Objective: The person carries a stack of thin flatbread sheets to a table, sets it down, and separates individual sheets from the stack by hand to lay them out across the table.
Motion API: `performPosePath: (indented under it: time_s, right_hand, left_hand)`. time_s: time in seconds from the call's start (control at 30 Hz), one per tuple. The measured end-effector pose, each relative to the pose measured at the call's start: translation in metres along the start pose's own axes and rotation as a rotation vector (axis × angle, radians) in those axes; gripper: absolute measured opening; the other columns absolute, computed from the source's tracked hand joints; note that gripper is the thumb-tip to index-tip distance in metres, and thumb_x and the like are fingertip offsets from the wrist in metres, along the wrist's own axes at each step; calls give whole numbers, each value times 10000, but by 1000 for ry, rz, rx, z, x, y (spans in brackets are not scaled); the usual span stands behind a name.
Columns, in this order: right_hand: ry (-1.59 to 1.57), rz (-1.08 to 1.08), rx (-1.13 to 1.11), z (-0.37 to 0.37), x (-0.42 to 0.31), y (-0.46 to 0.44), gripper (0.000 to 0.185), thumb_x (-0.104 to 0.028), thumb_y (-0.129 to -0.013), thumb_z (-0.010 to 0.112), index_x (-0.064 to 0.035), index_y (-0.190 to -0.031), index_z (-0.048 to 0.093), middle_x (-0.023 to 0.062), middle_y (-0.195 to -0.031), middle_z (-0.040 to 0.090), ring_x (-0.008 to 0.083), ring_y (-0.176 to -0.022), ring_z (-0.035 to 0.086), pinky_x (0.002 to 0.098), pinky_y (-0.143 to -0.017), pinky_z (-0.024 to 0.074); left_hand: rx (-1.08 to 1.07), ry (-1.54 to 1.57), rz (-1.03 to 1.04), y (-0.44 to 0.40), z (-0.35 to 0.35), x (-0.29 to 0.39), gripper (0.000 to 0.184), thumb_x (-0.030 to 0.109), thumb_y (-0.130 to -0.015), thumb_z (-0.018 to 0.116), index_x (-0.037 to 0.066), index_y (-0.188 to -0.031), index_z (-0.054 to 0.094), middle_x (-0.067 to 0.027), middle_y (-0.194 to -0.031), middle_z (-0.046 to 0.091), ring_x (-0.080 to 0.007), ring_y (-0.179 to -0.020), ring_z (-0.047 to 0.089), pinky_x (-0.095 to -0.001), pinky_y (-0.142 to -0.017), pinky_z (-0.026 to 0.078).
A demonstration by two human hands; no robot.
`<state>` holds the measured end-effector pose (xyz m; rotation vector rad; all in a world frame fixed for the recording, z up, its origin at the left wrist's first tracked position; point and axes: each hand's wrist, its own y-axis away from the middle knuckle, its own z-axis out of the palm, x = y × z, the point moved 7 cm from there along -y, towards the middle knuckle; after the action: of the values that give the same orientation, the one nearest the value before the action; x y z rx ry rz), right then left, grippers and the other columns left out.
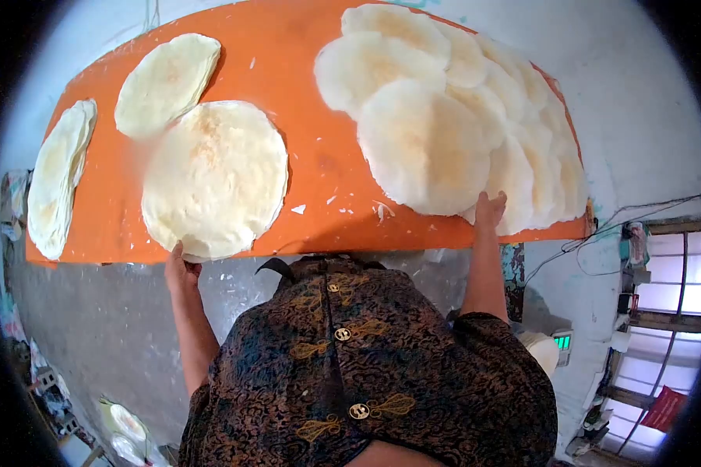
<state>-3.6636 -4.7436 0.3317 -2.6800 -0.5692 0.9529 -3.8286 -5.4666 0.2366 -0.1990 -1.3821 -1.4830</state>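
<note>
My left hand [182, 268] is at the front edge of a round stack of thin flatbreads [214, 175]. Its fingers are bent under the rim, with the thumb against the edge. On the right, my right hand [490, 210] pinches the lower edge of a pale, lightly browned flatbread [424, 148]. That flatbread lies on top of a wide spread of overlapping flatbreads [537, 156]. Both breads rest on an orange-covered table [319, 187].
Another flatbread pile [167, 84] touches the round stack from behind. A folded pile [61, 179] lies at the table's left end. White scraps [299, 209] are scattered near the front edge. A scale with a green display [562, 342] stands lower right, by a window [666, 335].
</note>
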Motion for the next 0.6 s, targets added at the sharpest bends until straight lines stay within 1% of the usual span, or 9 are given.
performPosePath:
  time_s: [0.03, 0.1, 0.23, 0.3, 0.33, 0.37, 0.47, 0.53, 0.6]
  right_hand:
    - [209, -248, 214, -7, -22, 5, 507, -178, -716, 588, 0, -1154, 406, 159, -921, 553, 302, -865, 544, 414, -751, 456]
    - [132, -420, 144, 6, -60, 8, 474, -158, -718, 576, -5, -1142, 428, 162, -947, 556, 315, -907, 530, 403, -791, 436]
    - [-91, -658, -449, 52, -211, 77, 368, -130, -756, 539, 9, -1092, 485, 155, -1054, 545, 287, -937, 536, 341, -817, 421]
    - [-635, -571, -941, 70, -283, 162, 335, -84, -786, 522, -14, -1111, 485, 127, -1038, 556, 225, -958, 535, 304, -829, 416]
    - [-624, -829, -941, 70, -313, 210, 332, -70, -802, 527, -19, -1126, 480, 109, -1040, 557, 180, -978, 524, 276, -830, 411]
    - [-617, -791, -1286, 55, -346, 260, 417, -165, -751, 616, -22, -1119, 483, 152, -1085, 534, 233, -1021, 505, 328, -866, 399]
    - [-610, -1242, -1430, 34, -383, 368, 615, -300, -684, 662, -13, -1176, 430, 187, -1162, 477, 302, -1088, 454, 360, -926, 354]
    - [-512, -1286, -1503, 42, -384, 402, 664, -321, -652, 675, -7, -1179, 422, 208, -1178, 459, 327, -1120, 420, 367, -944, 336]
    - [-462, -1283, -1550, 46, -386, 413, 672, -316, -662, 671, -8, -1197, 408, 202, -1192, 449, 311, -1130, 415, 367, -945, 336]
  left_hand:
    - [-61, 37, 2, 4, 10, -1, 340, 196, -815, 501, -12, -1081, 461, -129, -985, 544, -250, -831, 549, -366, -636, 457]
    - [-212, 141, 26, -9, 12, -2, 451, 137, -821, 439, -56, -1213, 328, -223, -1177, 429, -377, -1051, 465, -503, -854, 423]
    - [-202, 98, 163, 26, 42, 9, 301, 87, -812, 447, -89, -1055, 462, -155, -974, 554, -266, -857, 564, -391, -730, 485]
    - [-141, 103, 139, 37, 44, -1, 265, 16, -778, 487, -93, -1019, 475, -150, -966, 564, -254, -810, 584, -378, -684, 505]
    - [-195, 179, 117, 49, 53, -3, 285, -13, -767, 498, -78, -1042, 459, -151, -967, 563, -260, -830, 585, -374, -679, 507]
    - [-194, 244, 123, 68, 64, 1, 308, -8, -784, 490, -56, -1083, 436, -157, -979, 560, -261, -829, 590, -374, -680, 508]
    - [-276, 268, 218, 84, 74, 0, 350, 65, -828, 502, 13, -1160, 404, -121, -1090, 514, -239, -958, 534, -385, -782, 465]
    - [-302, 307, 248, 84, 78, 2, 391, 136, -858, 494, 68, -1222, 369, -88, -1192, 459, -234, -1081, 465, -410, -871, 414]
    - [-367, 363, 247, 90, 86, 4, 383, 193, -857, 524, 85, -1203, 400, -56, -1160, 486, -193, -1050, 483, -367, -857, 418]
